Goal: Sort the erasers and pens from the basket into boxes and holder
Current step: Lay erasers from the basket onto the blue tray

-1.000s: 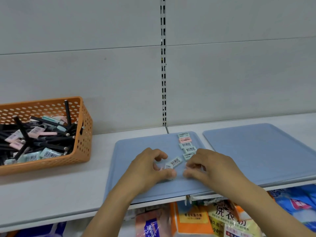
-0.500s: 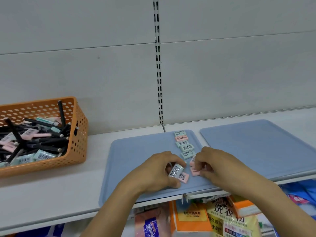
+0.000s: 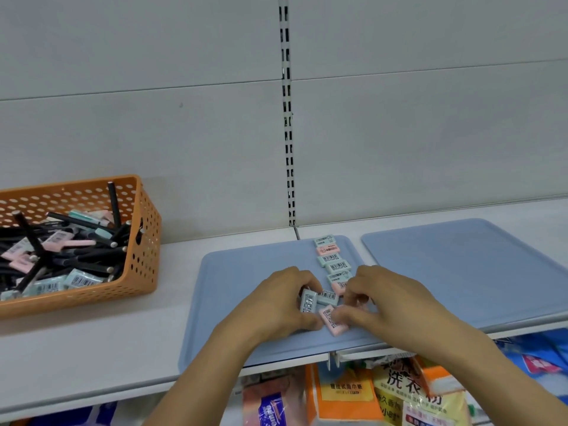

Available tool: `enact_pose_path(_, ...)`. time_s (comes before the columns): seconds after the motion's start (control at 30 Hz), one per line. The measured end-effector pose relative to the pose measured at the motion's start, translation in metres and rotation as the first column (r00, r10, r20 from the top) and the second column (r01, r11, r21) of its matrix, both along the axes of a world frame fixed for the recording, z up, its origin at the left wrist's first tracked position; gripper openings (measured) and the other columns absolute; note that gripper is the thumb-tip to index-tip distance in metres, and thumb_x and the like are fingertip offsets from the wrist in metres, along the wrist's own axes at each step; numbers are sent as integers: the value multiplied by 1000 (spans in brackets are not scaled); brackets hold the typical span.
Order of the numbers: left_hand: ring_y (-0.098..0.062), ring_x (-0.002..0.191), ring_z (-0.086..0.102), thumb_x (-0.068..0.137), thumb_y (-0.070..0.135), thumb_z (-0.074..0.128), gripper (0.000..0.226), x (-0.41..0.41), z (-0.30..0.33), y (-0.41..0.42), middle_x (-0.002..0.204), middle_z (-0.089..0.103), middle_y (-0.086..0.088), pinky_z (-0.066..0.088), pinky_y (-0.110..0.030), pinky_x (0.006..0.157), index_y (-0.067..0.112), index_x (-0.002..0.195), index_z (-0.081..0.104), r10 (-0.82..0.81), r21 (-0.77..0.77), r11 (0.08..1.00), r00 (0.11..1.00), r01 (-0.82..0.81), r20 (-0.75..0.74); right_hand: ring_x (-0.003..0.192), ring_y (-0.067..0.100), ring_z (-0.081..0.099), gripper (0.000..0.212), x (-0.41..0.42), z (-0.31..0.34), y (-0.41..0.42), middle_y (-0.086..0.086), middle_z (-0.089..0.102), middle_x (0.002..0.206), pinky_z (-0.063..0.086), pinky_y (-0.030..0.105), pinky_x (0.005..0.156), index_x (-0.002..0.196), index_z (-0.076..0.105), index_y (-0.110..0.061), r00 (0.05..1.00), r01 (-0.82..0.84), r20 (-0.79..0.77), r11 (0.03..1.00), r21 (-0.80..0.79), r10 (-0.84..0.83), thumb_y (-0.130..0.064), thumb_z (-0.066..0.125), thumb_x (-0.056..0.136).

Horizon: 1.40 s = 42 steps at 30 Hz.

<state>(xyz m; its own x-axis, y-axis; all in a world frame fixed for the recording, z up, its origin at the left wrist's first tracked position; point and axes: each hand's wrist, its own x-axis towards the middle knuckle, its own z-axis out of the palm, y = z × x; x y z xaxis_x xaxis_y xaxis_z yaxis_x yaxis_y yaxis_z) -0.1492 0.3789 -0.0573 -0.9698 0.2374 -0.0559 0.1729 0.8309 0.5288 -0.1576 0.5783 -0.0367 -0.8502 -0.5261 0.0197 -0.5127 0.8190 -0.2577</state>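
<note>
An orange basket (image 3: 144,241) at the left holds several black pens (image 3: 83,256) and pastel erasers (image 3: 81,279). On the nearer blue tray (image 3: 246,272) a column of mint and pink erasers (image 3: 330,259) runs toward me. At its near end my left hand (image 3: 276,305) pinches a mint eraser (image 3: 308,301) between curled fingers and thumb. My right hand (image 3: 390,299) pinches a pink eraser (image 3: 332,321) that lies on the tray. Another mint eraser (image 3: 327,297) sits between the hands.
A second blue tray (image 3: 461,265) lies to the right on the white shelf (image 3: 92,348). A slotted upright (image 3: 287,118) runs up the grey back wall. Packaged goods (image 3: 353,395) fill the shelf below the front edge.
Both hands have drawn closer together at the near end of the eraser column. More erasers, one of them pink, now lie between the fingers.
</note>
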Motion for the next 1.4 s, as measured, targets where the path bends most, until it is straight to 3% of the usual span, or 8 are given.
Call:
enact_pose_path(0.1,0,81,48,74,38,81,53,-1,2,-2,111,49,15,44,-19,75,36,119,55,-1,28,1000,1000,0,20,79,5,53,50,8,3,-14,-10,57,89,40,25,61,87,59,-30,999,28,-32,996,82,-26,-78,53,73)
enact_pose_path(0.2,2,82,48,77,31,80,64,-6,8,-1,122,47,17,38,-14,74,36,133,49,-99,15,995,993,99,68,88,10,56,40,11,4,-24,-10,59,101,39,27,62,98,59,-30,998,-7,-67,993,119,15,-66,55,82)
enact_pose_path(0.4,-3,77,51,79,30,77,37,-10,14,-2,98,57,11,42,-19,65,27,111,59,-83,-135,986,991,98,108,82,15,58,30,12,2,-29,-6,63,97,36,25,56,98,62,-26,1000,-2,-15,986,169,5,-52,56,85)
enact_pose_path(0.63,-10,75,54,77,37,76,26,-10,6,-3,85,59,9,43,-24,65,25,95,61,64,-90,994,996,-58,69,71,8,58,25,-27,10,8,-11,62,73,44,28,60,74,63,-24,916,398,156,887,-232,-370,-49,69,77)
enact_pose_path(0.83,-20,108,56,86,41,67,50,-40,-4,10,117,60,1,46,-29,85,23,129,50,306,-90,947,951,-309,-49,75,21,63,36,-66,-19,2,3,68,78,44,30,61,80,65,-8,857,516,142,826,-226,-496,-44,66,78)
enact_pose_path(1.03,-23,104,59,95,26,55,16,-55,-6,12,101,63,0,47,-30,89,24,109,64,296,76,953,955,-295,-6,67,19,57,38,-74,-33,-1,-3,60,70,39,29,57,70,53,-15,889,457,86,869,-189,-449,-48,54,89)
enact_pose_path(1.27,-5,82,54,83,34,73,35,-22,-6,3,99,60,8,48,-22,84,27,115,64,164,187,969,986,-163,9,71,9,54,14,-71,-35,3,-10,57,79,36,27,56,86,54,-30,939,335,12,907,-257,-343,-44,55,92)
enact_pose_path(1.4,-1,84,51,75,39,80,46,-17,-6,14,101,55,11,48,-23,86,27,116,64,106,121,987,994,-104,-9,75,8,54,7,-66,-31,2,-10,56,83,41,27,61,96,54,-38,958,285,25,932,-225,-287,-43,56,92)
